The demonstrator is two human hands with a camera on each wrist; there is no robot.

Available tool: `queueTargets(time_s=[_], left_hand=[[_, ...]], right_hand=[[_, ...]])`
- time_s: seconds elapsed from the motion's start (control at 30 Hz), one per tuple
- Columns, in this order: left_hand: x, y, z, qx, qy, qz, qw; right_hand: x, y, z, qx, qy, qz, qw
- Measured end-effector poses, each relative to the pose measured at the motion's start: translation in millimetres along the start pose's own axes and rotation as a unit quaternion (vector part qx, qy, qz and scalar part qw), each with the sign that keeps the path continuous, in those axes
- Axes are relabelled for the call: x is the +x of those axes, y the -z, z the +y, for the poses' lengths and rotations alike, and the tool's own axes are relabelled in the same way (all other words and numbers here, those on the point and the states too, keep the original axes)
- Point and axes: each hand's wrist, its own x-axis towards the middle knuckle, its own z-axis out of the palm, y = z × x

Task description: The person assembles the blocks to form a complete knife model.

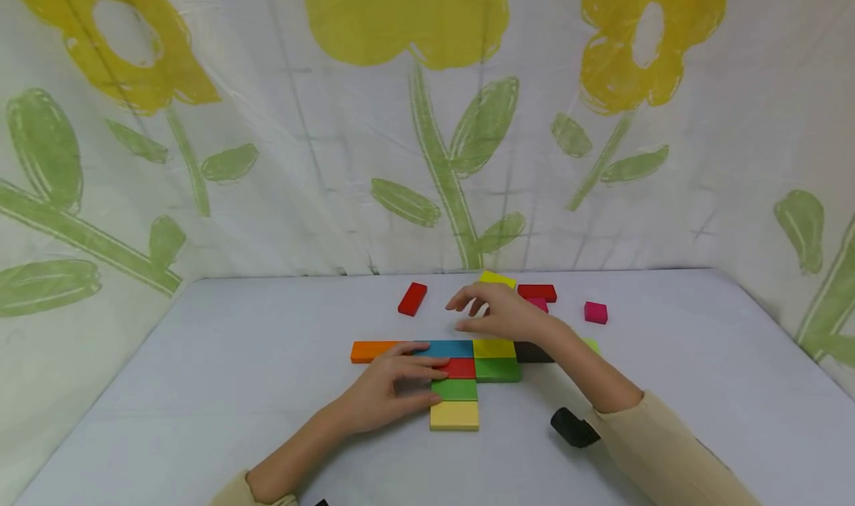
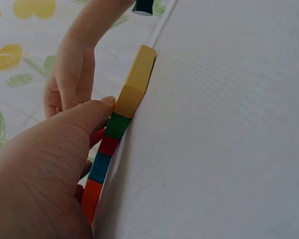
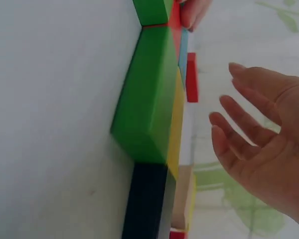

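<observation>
Flat colored blocks lie edge to edge on the white table. A row holds an orange block [image 1: 374, 352], a blue block [image 1: 450, 349], a yellow block [image 1: 494, 349] and a dark block [image 1: 532, 353]. Below it sit a red block [image 1: 461, 369], two green blocks [image 1: 456, 391] and a pale yellow block [image 1: 455, 415]. My left hand [image 1: 387, 389] rests at the left side of this layout, fingers reaching over the blue and red blocks, thumb by the pale yellow one. Above the yellow block hovers my right hand [image 1: 501, 313], fingers loosely bent around nothing, also seen in the right wrist view.
Behind the layout lie a red block [image 1: 413, 299], a yellow block [image 1: 497, 277], another red block [image 1: 537, 292] and a pink cube [image 1: 596, 313]. A light green piece [image 1: 592, 346] shows past the right forearm. A flower-printed cloth [image 1: 320, 157] hangs at the table's back edge.
</observation>
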Motion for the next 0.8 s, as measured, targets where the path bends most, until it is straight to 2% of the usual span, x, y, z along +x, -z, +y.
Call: queueTargets(time_s=[0.23, 0.57, 0.7, 0.8], left_hand=[[0.0, 0.1, 1.1, -0.002, 0.006, -0.003, 1.0], [-0.4, 0.5, 0.7, 0.008, -0.003, 0.002, 1.0], [0.1, 0.4, 0.2, 0.01, -0.01, 0.003, 0.9999], [0.1, 0.5, 0.1, 0.008, -0.008, 0.002, 0.9999]], right_hand=[[38.0, -4.0, -3.3, -0.005, -0.001, -0.022, 0.9998], [76.0, -12.4, -2.1, -0.004, -0.011, -0.048, 0.9988], [87.3, -15.2, -2.0, -0.025, -0.009, -0.078, 0.9966], [93.1, -17.8, -2.8, -0.06, -0.01, -0.103, 0.9929]])
